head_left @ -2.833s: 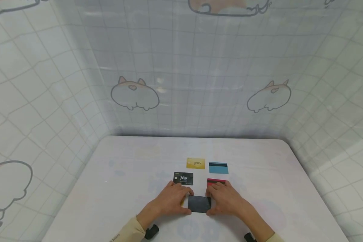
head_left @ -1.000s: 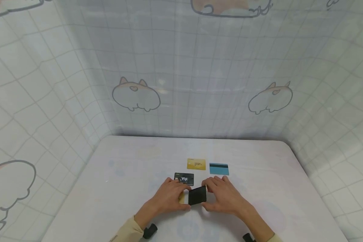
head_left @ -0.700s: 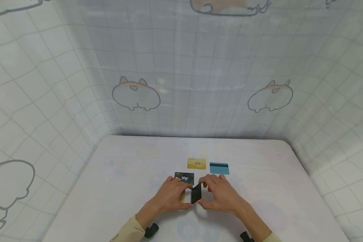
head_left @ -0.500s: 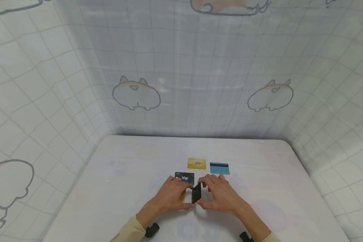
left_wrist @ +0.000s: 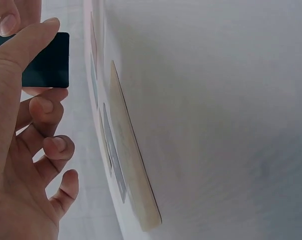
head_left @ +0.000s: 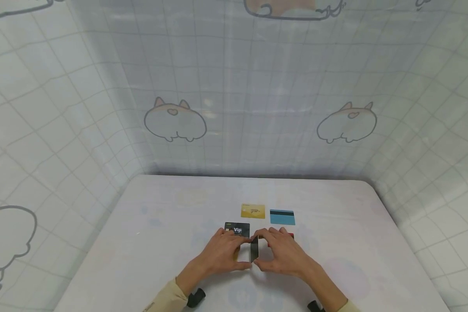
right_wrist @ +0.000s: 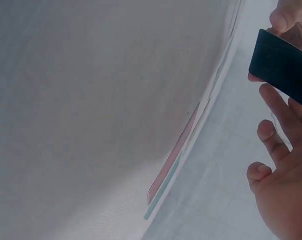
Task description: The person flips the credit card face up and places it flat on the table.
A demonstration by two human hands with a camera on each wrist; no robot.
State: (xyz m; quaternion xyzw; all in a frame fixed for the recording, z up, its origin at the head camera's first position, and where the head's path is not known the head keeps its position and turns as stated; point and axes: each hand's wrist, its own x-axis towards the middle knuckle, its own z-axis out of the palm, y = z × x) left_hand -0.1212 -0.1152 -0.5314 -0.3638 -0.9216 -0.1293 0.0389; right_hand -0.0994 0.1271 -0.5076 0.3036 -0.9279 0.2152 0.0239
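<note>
A dark, plain card (head_left: pixel 255 249) is held up off the table between my two hands, turned nearly edge-on in the head view. My left hand (head_left: pixel 221 251) pinches its left side, thumb on the near edge and fingers on the far edge. The right hand (head_left: pixel 284 252) grips the other side in the same way. Its flat dark face shows in the left wrist view, where the card (left_wrist: pixel 49 62) sits between thumb and fingertips, and the card (right_wrist: pixel 276 65) appears again in the right wrist view.
A black Vip card (head_left: pixel 238 228) lies beyond the left hand. A gold card (head_left: pixel 253 211) and a blue striped card (head_left: pixel 282 217) lie farther back. The right hand mostly covers a red card (head_left: pixel 291 235). Under the left hand lies a yellowish card (left_wrist: pixel 133 165).
The dark card has gone from face-up between the hands to raised and turned nearly edge-on. Both hands have come closer together. The other cards stay where they were.
</note>
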